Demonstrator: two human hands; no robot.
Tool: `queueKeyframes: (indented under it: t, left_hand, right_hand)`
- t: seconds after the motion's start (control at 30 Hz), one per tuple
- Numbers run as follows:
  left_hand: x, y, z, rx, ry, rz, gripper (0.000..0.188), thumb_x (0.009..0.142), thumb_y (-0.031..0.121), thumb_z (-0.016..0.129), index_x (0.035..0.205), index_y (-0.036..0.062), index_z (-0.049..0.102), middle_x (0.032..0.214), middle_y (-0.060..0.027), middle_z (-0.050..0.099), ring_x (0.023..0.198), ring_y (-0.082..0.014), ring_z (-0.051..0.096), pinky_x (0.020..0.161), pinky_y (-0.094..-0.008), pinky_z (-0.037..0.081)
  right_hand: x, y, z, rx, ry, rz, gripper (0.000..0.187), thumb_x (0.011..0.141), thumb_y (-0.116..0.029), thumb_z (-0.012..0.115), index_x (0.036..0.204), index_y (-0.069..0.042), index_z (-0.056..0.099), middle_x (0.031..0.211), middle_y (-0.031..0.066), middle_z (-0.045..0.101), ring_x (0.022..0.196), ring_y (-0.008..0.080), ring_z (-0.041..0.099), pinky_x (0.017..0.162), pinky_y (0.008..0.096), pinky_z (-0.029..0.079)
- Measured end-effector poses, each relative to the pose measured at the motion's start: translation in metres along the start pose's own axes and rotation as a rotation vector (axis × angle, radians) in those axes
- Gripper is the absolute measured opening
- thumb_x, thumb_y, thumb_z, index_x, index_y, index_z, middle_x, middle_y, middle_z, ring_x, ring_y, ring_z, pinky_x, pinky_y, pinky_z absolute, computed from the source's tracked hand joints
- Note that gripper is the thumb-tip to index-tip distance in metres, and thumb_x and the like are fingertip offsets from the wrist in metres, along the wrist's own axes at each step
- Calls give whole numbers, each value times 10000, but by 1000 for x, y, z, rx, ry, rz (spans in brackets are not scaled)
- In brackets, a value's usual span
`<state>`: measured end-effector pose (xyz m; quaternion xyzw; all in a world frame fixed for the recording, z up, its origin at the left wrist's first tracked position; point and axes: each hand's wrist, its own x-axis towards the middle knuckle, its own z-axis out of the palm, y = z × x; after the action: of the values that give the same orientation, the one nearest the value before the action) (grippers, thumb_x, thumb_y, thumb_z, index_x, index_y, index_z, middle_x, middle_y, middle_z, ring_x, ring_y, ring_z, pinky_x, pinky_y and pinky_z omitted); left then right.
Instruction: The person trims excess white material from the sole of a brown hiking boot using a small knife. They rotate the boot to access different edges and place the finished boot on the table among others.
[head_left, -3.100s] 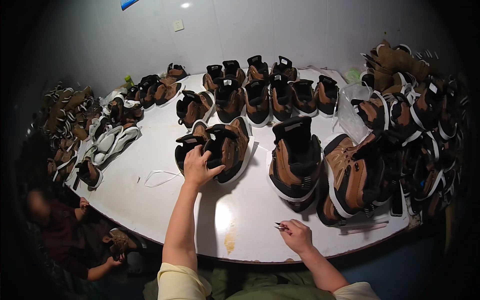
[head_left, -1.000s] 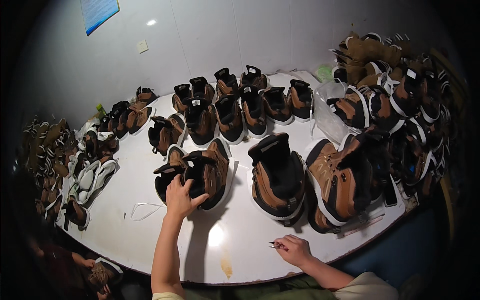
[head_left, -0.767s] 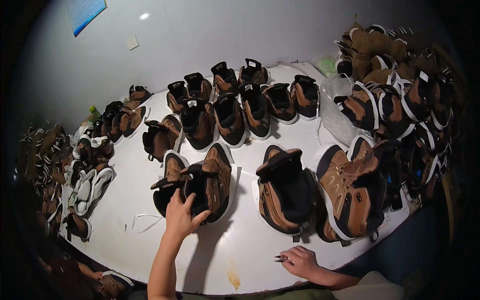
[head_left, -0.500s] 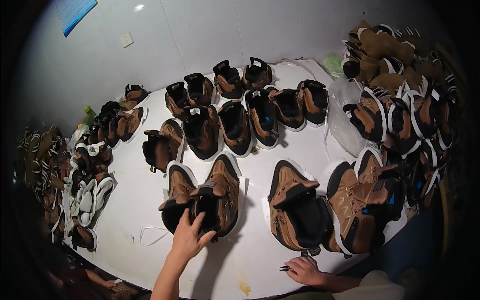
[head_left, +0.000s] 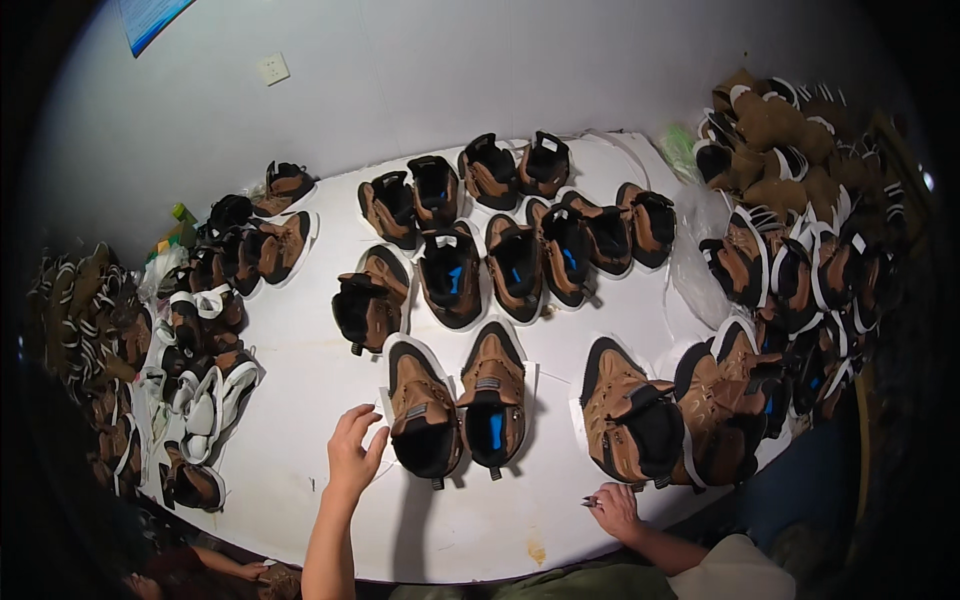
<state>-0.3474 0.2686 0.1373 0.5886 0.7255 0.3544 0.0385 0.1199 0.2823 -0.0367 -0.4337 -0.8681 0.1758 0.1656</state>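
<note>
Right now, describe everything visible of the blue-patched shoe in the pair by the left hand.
The brown shoe has a leather-like upper, black toe edging, white rim, black lining with a blue patch and a heel loop. It stands upright on the table, beside its neighbouring shoe, toe toward the wall. Neither left hand nor right hand touches it.

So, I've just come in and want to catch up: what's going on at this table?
A person is at a white table with brown-and-black shoes. The left hand, loosely open and holding nothing, is just left of a pair of shoes with toes pointing away. The right hand holds a small dark pointed tool near the front edge. More shoes stand in rows behind. At lower left, another person's hand shows.
</note>
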Motion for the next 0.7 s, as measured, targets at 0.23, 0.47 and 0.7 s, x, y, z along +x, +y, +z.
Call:
queueKeyframes:
  t: [0.23, 0.47, 0.7]
  left_hand:
    - [42, -61, 9, -64, -37, -126, 202, 813, 124, 690, 977, 17, 639, 1066, -148, 644, 977, -336, 621, 834, -396, 505]
    - [140, -73, 37, -34, 75, -3, 227, 821, 100, 665, 1022, 6, 618, 1077, -146, 622, 1011, -335, 597, 871, -391, 480]
    - [263, -47, 70, 116, 91, 105, 322, 830, 137, 672, 1122, 36, 582, 1105, -152, 600, 1047, -337, 568, 883, -402, 472]
  right_hand:
    - [33, -23, 18, -32, -80, 181, 155, 806, -159, 656, 926, -96, 580, 943, 80, 580, 844, 316, 568, 747, 448, 420]
    - [64, -25, 32, -67, -129, 269, 98, 864, -170, 566, 920, -96, 600, 906, 79, 624, 809, 322, 634, 693, 466, 500]
    - [56, -17, 39, -95, -45, 154, 42, 801, -106, 593, 834, -82, 587, 797, 98, 609, 714, 304, 595, 640, 446, 469]
